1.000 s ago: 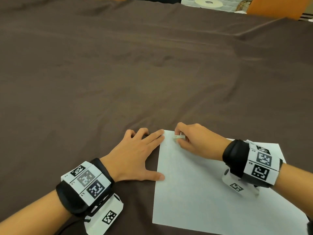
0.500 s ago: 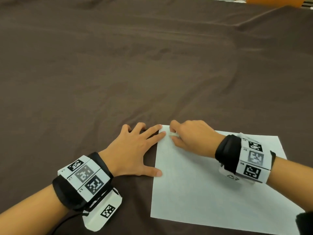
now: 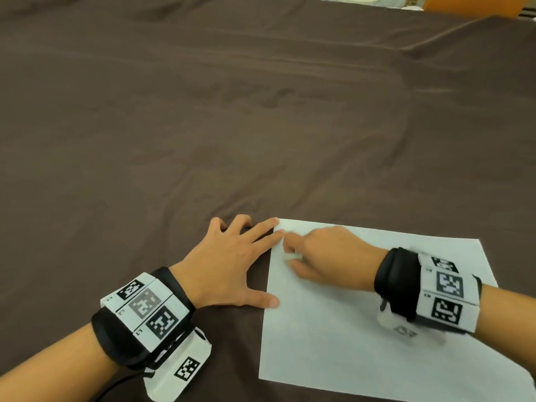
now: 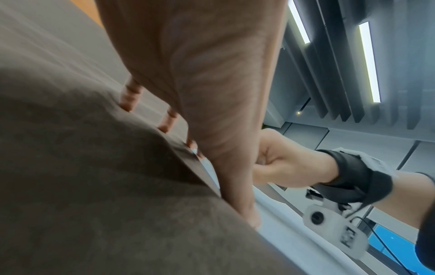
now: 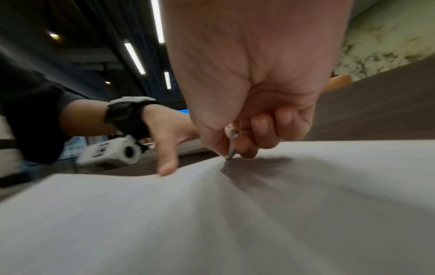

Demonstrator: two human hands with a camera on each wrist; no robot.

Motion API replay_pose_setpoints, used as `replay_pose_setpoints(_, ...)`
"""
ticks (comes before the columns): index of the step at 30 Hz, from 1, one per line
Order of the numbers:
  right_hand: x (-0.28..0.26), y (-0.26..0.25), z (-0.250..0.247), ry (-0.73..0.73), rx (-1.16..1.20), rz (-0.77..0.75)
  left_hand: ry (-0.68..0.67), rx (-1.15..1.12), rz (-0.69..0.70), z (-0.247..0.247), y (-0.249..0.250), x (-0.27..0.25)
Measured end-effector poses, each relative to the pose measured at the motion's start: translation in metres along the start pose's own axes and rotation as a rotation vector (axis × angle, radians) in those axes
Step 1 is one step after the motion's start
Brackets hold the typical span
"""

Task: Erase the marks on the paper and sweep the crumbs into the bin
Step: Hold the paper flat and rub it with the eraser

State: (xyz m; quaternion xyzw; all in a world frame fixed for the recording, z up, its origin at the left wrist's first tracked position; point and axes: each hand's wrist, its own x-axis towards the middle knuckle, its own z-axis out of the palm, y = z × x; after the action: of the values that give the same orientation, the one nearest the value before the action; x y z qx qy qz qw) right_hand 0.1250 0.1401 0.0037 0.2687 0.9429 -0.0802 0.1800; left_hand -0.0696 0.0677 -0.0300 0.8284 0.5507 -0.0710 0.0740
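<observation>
Brown cloth on the table, erasing underway near the paper's far-left corner.

Right hand pinching the eraser has slid back from the paper edge; left hand, fingers spread flat, pins that edge. No bin or crumbs visible, so sweeping looks a way off.

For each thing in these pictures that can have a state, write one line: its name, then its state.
Paper: flat on the brown cloth, left edge pinned, no marks visible.
Eraser: pinched, tip on the paper near its far-left corner.
Right hand: curled, pinches the eraser; blurred.
Left hand: spread flat, fingertips and thumb press the paper's left edge.
Brown cloth: spread out, lightly wrinkled.
</observation>
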Motion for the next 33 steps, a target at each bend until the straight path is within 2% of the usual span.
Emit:
replay_pose_setpoints(3,0.009,0.023,-0.004,0.074,-0.014,0.149,0.006,-0.013,-0.001,0.002,-0.001,0.001)
replay_pose_setpoints(5,0.002,0.017,0.000,0.057,-0.025,0.090,0.028,-0.014,-0.003,0.004,-0.001,0.000)
replay_pose_setpoints(8,-0.013,-0.008,0.008,-0.026,0.009,-0.088,0.030,-0.026,0.005,0.004,-0.002,0.000)
replay_pose_setpoints(13,0.004,0.016,0.001,0.085,0.001,0.097,0.020,-0.029,0.000,0.004,-0.002,-0.001)
replay_pose_setpoints(17,-0.006,-0.007,0.006,-0.005,0.017,-0.077,-0.011,-0.018,-0.006,0.000,0.001,0.000)
replay_pose_setpoints(19,0.001,0.000,0.001,0.030,0.022,-0.033,-0.023,-0.021,-0.005,0.000,0.000,0.000)
replay_pose_setpoints(22,0.014,0.018,-0.003,0.121,0.020,0.081,0.035,-0.046,-0.009,0.003,-0.001,-0.001)
replay_pose_setpoints(26,0.009,-0.003,0.002,0.049,0.006,-0.055,0.033,-0.037,-0.009,0.005,-0.001,0.000)
replay_pose_setpoints(30,0.024,0.015,-0.006,0.134,0.024,0.044,0.039,-0.071,-0.011,0.005,-0.002,-0.001)
replay_pose_setpoints(33,0.022,0.014,-0.002,0.132,0.017,0.020,0.038,-0.064,-0.005,0.005,-0.002,-0.002)
